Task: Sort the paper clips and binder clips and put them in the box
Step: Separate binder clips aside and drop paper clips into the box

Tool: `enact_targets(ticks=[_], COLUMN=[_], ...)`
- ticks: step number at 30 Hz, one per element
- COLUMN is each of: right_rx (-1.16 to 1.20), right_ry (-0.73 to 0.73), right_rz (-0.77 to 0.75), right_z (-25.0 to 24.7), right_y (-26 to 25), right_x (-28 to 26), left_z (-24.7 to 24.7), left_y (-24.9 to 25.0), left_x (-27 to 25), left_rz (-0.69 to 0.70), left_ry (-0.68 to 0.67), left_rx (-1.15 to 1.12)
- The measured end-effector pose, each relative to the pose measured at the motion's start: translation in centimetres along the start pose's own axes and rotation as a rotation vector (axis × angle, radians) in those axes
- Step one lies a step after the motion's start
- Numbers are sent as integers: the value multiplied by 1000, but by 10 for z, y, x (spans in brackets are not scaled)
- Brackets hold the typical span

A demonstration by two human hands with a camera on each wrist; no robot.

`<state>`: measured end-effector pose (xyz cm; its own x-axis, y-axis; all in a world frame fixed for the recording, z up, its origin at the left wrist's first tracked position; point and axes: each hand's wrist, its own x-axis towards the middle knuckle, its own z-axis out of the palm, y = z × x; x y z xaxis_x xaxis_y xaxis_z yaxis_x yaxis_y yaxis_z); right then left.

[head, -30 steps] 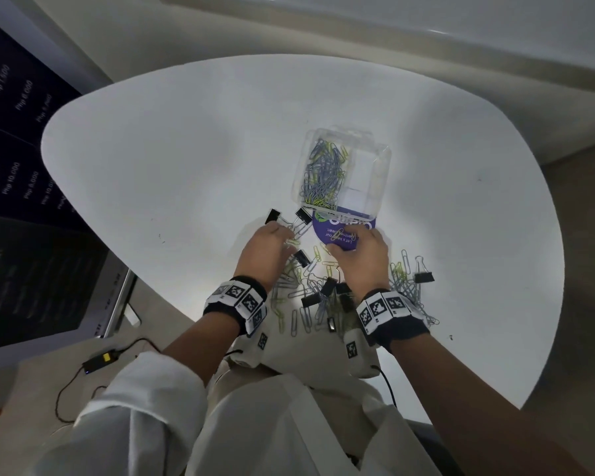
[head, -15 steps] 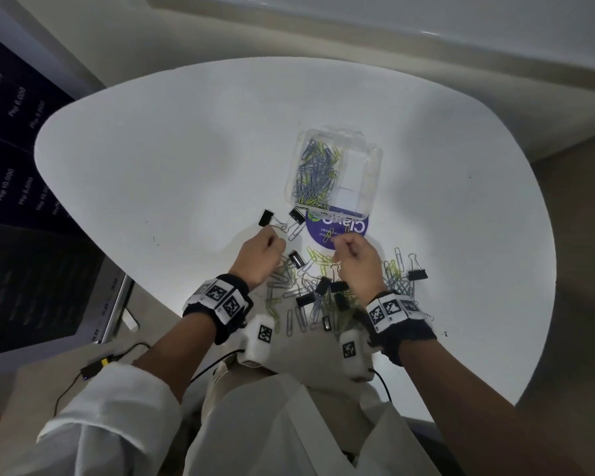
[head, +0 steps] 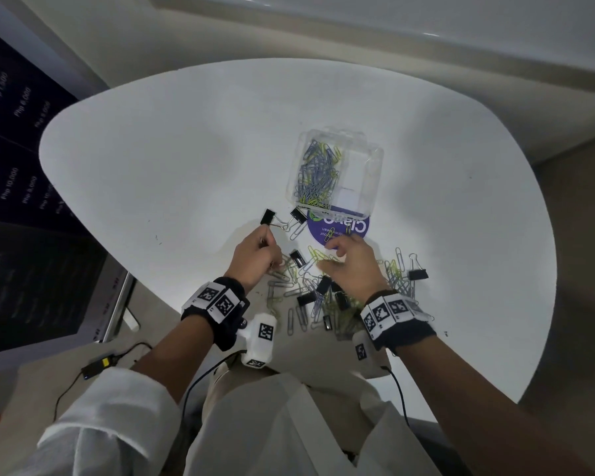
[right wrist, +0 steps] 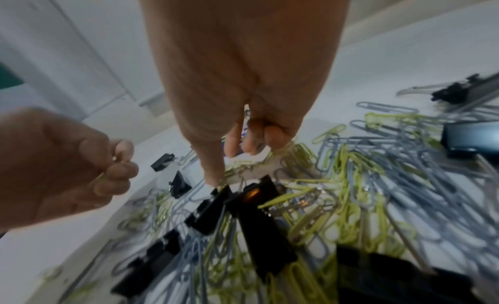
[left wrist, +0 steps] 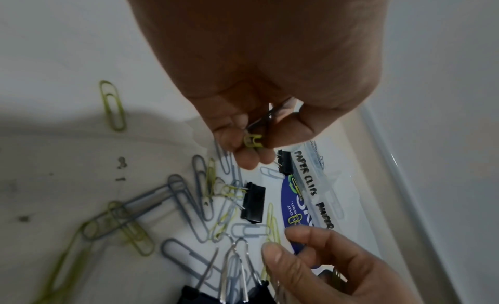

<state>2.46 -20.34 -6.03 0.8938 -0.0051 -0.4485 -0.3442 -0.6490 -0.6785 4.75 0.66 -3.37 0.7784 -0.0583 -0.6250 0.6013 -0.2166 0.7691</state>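
Observation:
A clear plastic box stands open on the white table; its left compartment holds grey and yellow-green paper clips. Its purple-labelled lid lies flat in front. A loose pile of paper clips and black binder clips lies between my hands. My left hand is curled round a few paper clips; a yellow-green clip pokes out between its fingers. My right hand hovers over the pile with fingers spread, and its thumb touches down beside a binder clip.
Two black binder clips lie left of the lid, another at the pile's right edge. A dark screen stands left of the table. A cable with an adapter lies on the floor.
My right hand has come back from the purple lid toward the pile and spread its fingers. The left hand has stayed curled in nearly the same place.

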Motion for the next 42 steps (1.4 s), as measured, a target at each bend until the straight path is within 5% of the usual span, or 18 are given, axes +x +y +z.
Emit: enact_targets(ticks=[6, 10, 14, 20, 26, 33, 42], right_rx=[-228, -269, -125, 156, 259, 516, 92], right_ry=[55, 32, 25, 44, 20, -47, -148], right_rz=[-100, -135, -88, -46, -35, 231, -39], right_z=[7, 8, 8, 6, 3, -3, 13], right_y=[-5, -6, 0, 5, 5, -4, -14], right_x=[3, 3, 3, -2, -3, -2, 2], left_z=[-4, -4, -4, 2, 0, -1, 5], left_y=[-3, -12, -26, -28, -25, -14, -22], left_x=[-3, -3, 2, 2, 4, 1, 1], left_rz=[-5, 127, 275, 410, 341, 280, 167], left_ry=[5, -27, -69, -27, -112, -141, -73], left_rx=[59, 416, 773, 843, 869, 753, 455])
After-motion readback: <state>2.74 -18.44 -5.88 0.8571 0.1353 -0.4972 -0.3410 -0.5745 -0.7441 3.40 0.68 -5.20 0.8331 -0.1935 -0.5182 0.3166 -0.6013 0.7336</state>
